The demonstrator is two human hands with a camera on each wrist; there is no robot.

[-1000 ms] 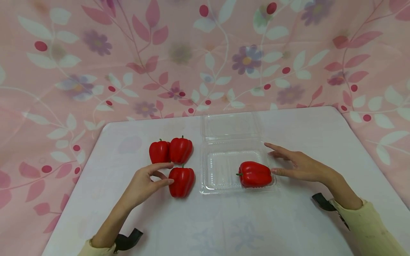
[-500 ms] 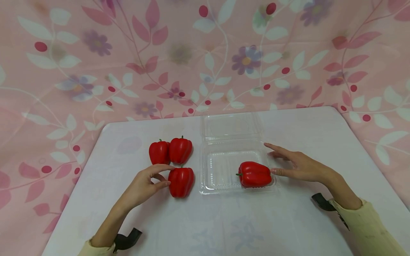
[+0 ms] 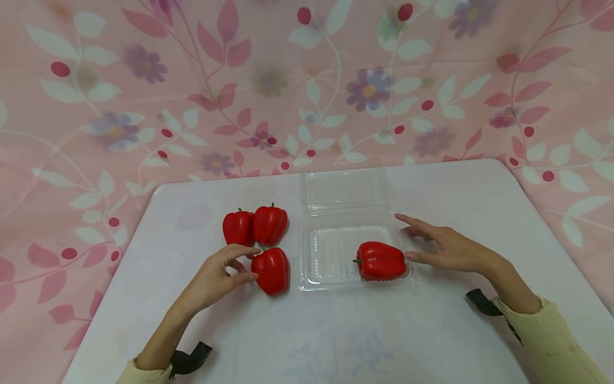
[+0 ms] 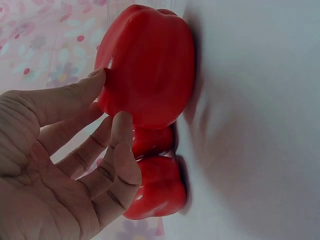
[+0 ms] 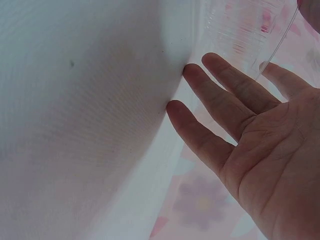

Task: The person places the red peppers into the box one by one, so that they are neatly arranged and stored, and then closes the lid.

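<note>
Maybe the near red pepper (image 3: 272, 272), tilted on the bench (image 3: 288, 341) left of the clear box (image 3: 326, 287), could have slipped and rolled, because the left grip (image 3: 216, 274) seemed to pinch just its left edge with thumb and finger. It might also have bumped the two far peppers (image 3: 270, 226) close by. The right grip (image 3: 438, 248), fingers spread and holding nothing, was by the box's right edge, so one push could have slid the box and rolled the pepper inside (image 3: 381, 261).
</note>
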